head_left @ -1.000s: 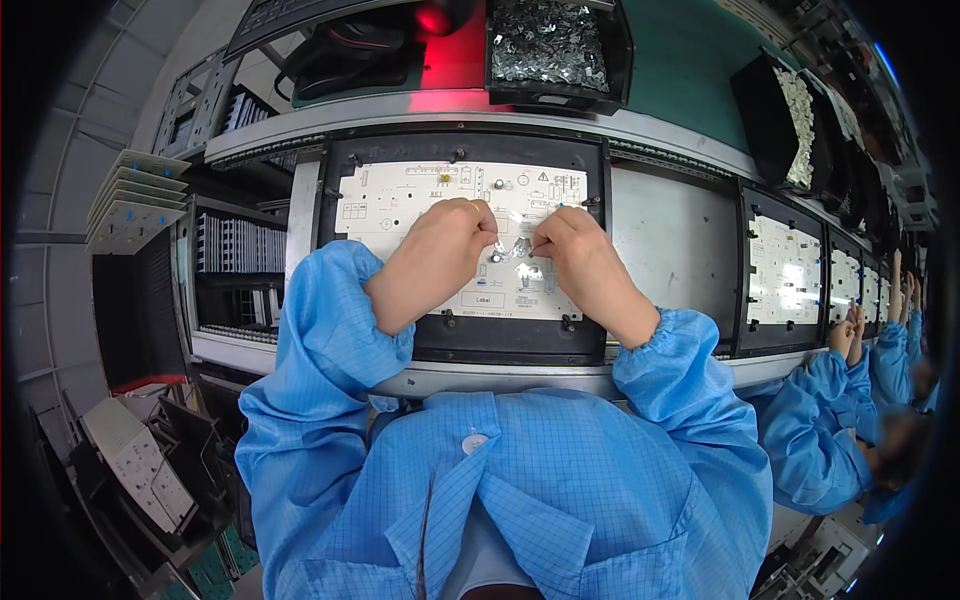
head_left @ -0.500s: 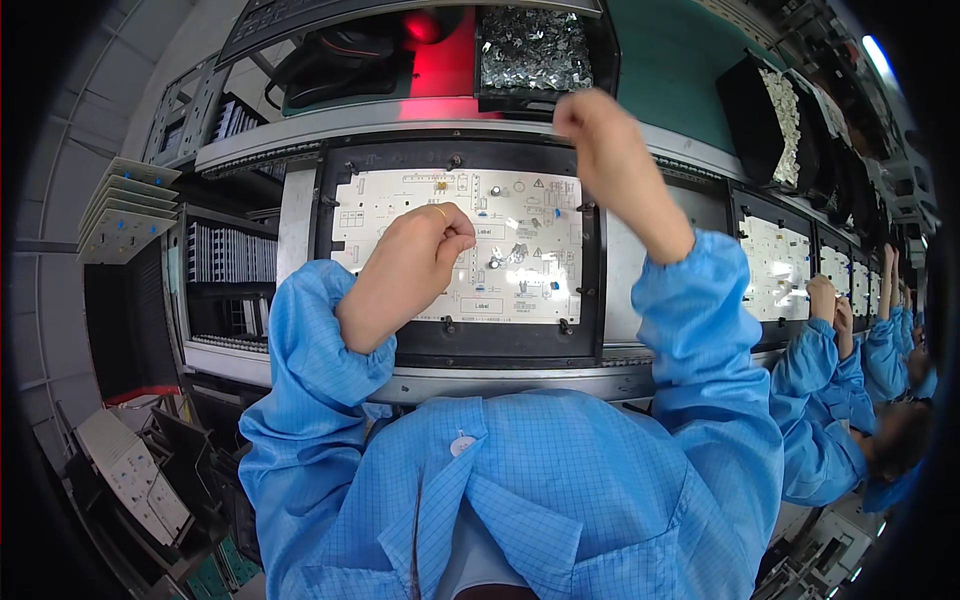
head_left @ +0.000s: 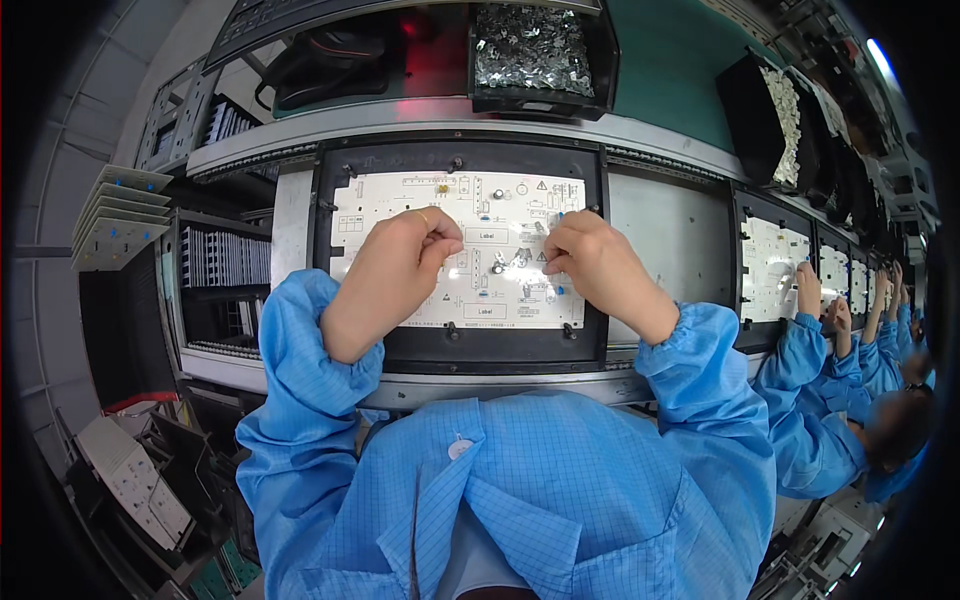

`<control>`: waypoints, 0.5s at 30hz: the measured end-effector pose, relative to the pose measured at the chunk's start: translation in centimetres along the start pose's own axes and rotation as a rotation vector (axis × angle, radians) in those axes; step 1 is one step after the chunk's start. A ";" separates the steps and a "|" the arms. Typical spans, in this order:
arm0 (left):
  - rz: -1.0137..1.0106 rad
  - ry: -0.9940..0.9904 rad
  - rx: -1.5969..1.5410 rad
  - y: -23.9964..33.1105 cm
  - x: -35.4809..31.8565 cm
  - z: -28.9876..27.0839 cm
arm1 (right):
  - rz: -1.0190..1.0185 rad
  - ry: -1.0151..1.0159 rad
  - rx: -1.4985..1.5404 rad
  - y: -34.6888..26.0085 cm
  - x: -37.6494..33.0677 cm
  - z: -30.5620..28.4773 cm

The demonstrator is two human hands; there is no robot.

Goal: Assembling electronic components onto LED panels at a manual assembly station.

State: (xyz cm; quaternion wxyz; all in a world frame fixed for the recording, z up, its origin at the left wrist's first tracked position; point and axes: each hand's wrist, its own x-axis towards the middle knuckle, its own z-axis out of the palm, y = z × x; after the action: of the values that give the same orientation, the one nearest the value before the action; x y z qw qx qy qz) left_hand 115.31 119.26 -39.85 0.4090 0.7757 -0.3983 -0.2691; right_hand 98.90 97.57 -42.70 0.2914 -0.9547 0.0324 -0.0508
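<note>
A white circuit board [head_left: 505, 290] lies in a black frame [head_left: 520, 350] in front of me. It carries blue parts, a yellow part and small round capacitors. My left hand [head_left: 390, 270] hovers over the board's left half, with its thumb and fingers pinched together. At the board's right side, my right hand [head_left: 605, 270] is also in a pinch, its fingertips beside small silver metal pieces [head_left: 520, 258] near the middle. Whatever sits between the fingertips of either hand is too small or hidden to make out.
Beyond the rail stands a black bin of small silver metal pieces [head_left: 530, 55]. A dark scanner-like device [head_left: 335, 65] is left of it. Another bin holds pale parts [head_left: 780, 125]. Racked boards [head_left: 120, 215] stand at left; co-workers' hands [head_left: 810, 290] work over further boards at right.
My right hand has come down from beside the bin of metal pieces to the board's right side. My left hand has shifted slightly left. The red glow behind the rail has dimmed.
</note>
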 end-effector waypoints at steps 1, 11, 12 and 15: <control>0.014 -0.002 -0.001 0.1 0.2 0.2 | -0.007 0.013 -0.027 0.0 -0.2 0.3; 0.000 0.004 -0.023 0.7 -1.0 0.1 | -0.128 0.017 -0.358 0.4 3.2 -0.1; -0.019 0.009 -0.021 0.5 -1.2 -0.1 | -0.130 0.017 -0.355 0.3 3.2 -0.2; -0.062 0.000 -0.018 0.0 -1.6 -0.6 | -0.108 -0.033 -0.372 0.6 3.9 -0.9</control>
State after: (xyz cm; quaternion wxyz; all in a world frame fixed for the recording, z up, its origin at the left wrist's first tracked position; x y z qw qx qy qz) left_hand 114.88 120.84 -39.46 0.4074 0.7840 -0.3717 -0.2849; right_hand 102.69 96.25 -41.96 0.1071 -0.9932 -0.0148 -0.0436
